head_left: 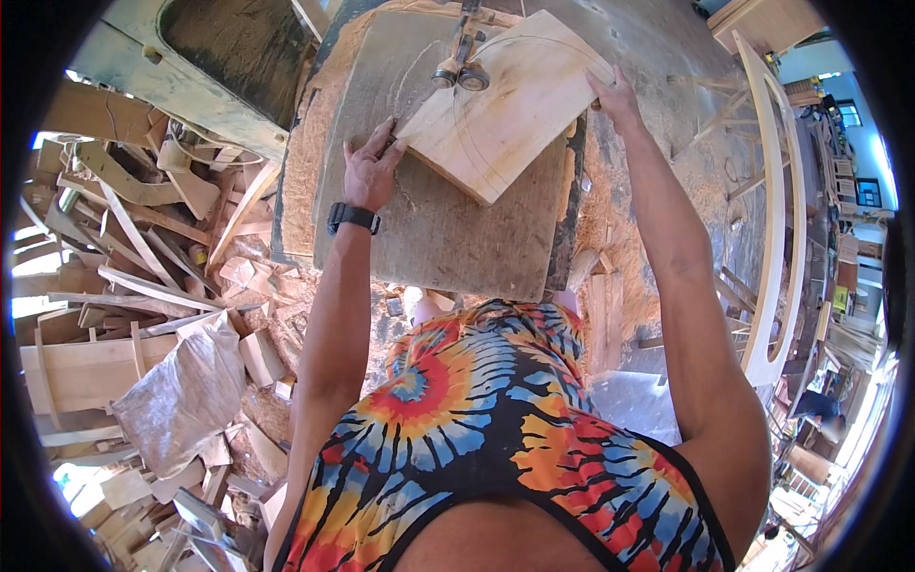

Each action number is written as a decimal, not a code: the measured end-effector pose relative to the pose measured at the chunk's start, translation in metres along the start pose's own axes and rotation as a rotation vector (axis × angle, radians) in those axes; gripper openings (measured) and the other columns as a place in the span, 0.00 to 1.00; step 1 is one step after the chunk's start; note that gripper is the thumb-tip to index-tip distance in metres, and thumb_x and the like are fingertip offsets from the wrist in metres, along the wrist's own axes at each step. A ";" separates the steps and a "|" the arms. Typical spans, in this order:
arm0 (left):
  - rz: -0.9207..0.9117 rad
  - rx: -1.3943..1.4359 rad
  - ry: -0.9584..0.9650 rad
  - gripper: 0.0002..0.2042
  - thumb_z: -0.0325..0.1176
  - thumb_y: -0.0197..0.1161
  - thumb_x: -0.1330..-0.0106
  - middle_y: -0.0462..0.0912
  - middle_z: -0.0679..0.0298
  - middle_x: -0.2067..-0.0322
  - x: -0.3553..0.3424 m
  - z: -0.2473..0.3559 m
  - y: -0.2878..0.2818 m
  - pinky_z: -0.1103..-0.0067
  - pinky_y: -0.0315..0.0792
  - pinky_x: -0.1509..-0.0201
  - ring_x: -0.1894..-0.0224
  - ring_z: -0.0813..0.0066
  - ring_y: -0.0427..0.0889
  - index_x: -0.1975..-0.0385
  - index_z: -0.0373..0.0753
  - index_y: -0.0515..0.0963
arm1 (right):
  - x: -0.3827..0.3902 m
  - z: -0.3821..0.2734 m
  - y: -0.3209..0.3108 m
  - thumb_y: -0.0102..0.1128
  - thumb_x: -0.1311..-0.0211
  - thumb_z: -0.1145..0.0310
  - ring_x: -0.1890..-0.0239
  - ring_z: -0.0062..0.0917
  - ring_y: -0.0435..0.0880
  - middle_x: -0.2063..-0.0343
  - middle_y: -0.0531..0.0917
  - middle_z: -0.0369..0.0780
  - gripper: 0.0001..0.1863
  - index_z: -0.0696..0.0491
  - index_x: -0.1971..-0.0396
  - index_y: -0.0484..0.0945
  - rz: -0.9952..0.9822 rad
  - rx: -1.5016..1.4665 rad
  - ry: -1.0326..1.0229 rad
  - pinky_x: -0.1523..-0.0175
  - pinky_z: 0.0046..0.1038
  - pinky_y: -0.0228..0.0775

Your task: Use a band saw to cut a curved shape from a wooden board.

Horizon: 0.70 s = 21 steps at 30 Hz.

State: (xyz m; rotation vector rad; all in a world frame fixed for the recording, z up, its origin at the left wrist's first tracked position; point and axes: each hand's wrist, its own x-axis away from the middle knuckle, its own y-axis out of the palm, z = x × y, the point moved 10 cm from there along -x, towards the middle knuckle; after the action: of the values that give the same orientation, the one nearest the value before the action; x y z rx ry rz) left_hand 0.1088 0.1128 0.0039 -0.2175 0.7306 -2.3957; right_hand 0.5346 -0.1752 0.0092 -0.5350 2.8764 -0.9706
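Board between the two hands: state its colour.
The board is pale tan with brownish patches and a thin curved line; the head view shows it best.

Bright, diffuse light fills the fisheye view, sharp at centre, with blown-out glare (pixel 886 162) near three and nine o'clock and softened, stretched edges within black vignetting.

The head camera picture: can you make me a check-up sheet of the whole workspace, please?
Surface: worn table, sawdust beside it.
Job's things: pale wooden board with a curved line on it, lying askew; metal rollers at its far-left edge.
Clutter: heaped wood offcuts and a crumpled greyish sheet, on the left.
Hands: left hand at the board's left corner; right hand holds its right corner.
Cables: nothing clearly seen.
Surroundings: pale machine casing, far left; curved wooden frame, right.
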 end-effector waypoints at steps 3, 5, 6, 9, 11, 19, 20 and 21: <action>-0.003 -0.003 0.050 0.27 0.49 0.58 0.27 0.76 0.59 0.35 -0.010 0.010 0.008 0.54 0.30 0.20 0.29 0.67 0.69 0.32 0.44 0.72 | -0.009 0.009 -0.023 0.74 0.43 0.47 0.57 0.27 0.85 0.42 0.78 0.49 0.57 0.61 0.24 0.50 0.080 0.100 -0.080 0.60 0.28 0.82; 0.028 -0.011 0.034 0.26 0.48 0.58 0.27 0.78 0.59 0.36 -0.006 0.002 0.002 0.54 0.31 0.20 0.30 0.67 0.70 0.32 0.45 0.72 | -0.003 0.002 -0.005 0.74 0.43 0.46 0.57 0.27 0.85 0.42 0.77 0.50 0.57 0.60 0.24 0.50 -0.006 0.022 -0.006 0.59 0.29 0.83; 0.027 -0.016 0.030 0.26 0.48 0.58 0.27 0.78 0.59 0.36 -0.004 0.001 0.000 0.54 0.31 0.20 0.30 0.67 0.70 0.32 0.45 0.72 | 0.000 -0.002 -0.001 0.74 0.43 0.46 0.57 0.27 0.85 0.42 0.77 0.50 0.57 0.60 0.24 0.50 -0.011 0.018 -0.003 0.59 0.29 0.83; 0.038 -0.006 0.024 0.27 0.49 0.59 0.27 0.79 0.59 0.38 -0.001 0.001 -0.006 0.54 0.31 0.20 0.31 0.67 0.72 0.32 0.45 0.72 | 0.001 -0.005 0.004 0.74 0.42 0.47 0.59 0.27 0.85 0.43 0.78 0.50 0.57 0.59 0.24 0.49 0.001 0.014 -0.024 0.58 0.29 0.83; 0.021 -0.006 0.060 0.27 0.49 0.59 0.27 0.81 0.59 0.39 -0.013 0.015 0.005 0.55 0.31 0.20 0.32 0.67 0.74 0.32 0.45 0.72 | -0.018 0.018 -0.021 0.74 0.42 0.48 0.60 0.26 0.85 0.45 0.79 0.49 0.56 0.58 0.24 0.49 0.055 0.071 -0.072 0.58 0.29 0.83; 0.037 -0.012 0.049 0.27 0.48 0.59 0.28 0.82 0.59 0.40 -0.013 0.010 -0.002 0.56 0.32 0.20 0.34 0.66 0.75 0.32 0.44 0.72 | -0.020 0.015 -0.009 0.75 0.42 0.48 0.64 0.24 0.84 0.52 0.83 0.46 0.56 0.58 0.23 0.49 0.048 0.092 -0.078 0.61 0.28 0.81; 0.024 -0.011 0.041 0.27 0.48 0.59 0.28 0.82 0.58 0.41 -0.014 0.008 0.000 0.55 0.32 0.20 0.34 0.66 0.75 0.32 0.44 0.72 | -0.018 0.014 -0.009 0.75 0.42 0.48 0.66 0.23 0.83 0.53 0.83 0.45 0.57 0.58 0.23 0.49 0.043 0.082 -0.073 0.62 0.28 0.81; 0.025 -0.009 0.040 0.27 0.48 0.59 0.28 0.82 0.58 0.41 -0.014 0.009 -0.001 0.55 0.32 0.20 0.34 0.66 0.75 0.32 0.44 0.72 | -0.015 0.011 -0.009 0.75 0.42 0.48 0.66 0.23 0.83 0.53 0.83 0.45 0.57 0.58 0.23 0.49 0.042 0.084 -0.074 0.62 0.28 0.81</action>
State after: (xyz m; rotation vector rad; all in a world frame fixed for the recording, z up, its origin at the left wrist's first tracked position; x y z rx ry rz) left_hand 0.1219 0.1176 0.0121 -0.1639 0.7585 -2.3790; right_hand 0.5528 -0.1826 0.0052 -0.4913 2.7560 -1.0368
